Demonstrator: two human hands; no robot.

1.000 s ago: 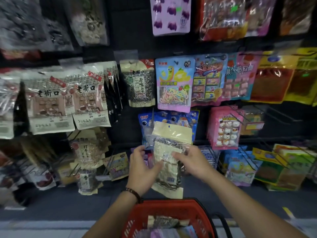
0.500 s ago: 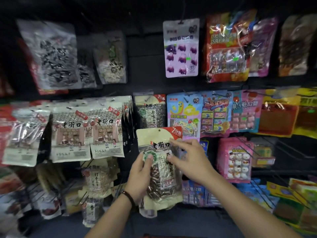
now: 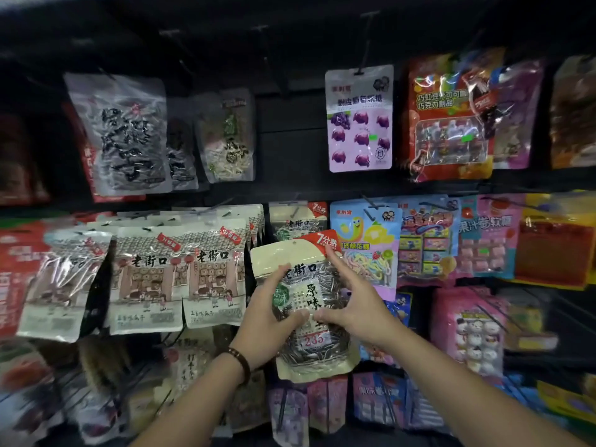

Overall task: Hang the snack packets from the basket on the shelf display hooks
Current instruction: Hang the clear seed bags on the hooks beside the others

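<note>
Seed packet (image 3: 308, 296): light, glossy, floppy film pouch, probably slippery; left hand (image 3: 267, 314) and right hand (image 3: 353, 306) both grip its sides; best guided by its stiffer header.

Bare dark back panel (image 3: 290, 140) well above the held seed packet (image 3: 303, 304), open between hanging packs. Just left, crowded by stacked cream packets (image 3: 180, 269). Just right, hemmed by a blue marshmallow packet (image 3: 367, 233). Directly behind its top edge, blocked by a matching hung packet (image 3: 293, 221).

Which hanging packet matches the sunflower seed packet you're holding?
The hanging seed packet just behind the held sunflower seed packet: same red corner tag, unlike the cream street-picture packets left.
</note>
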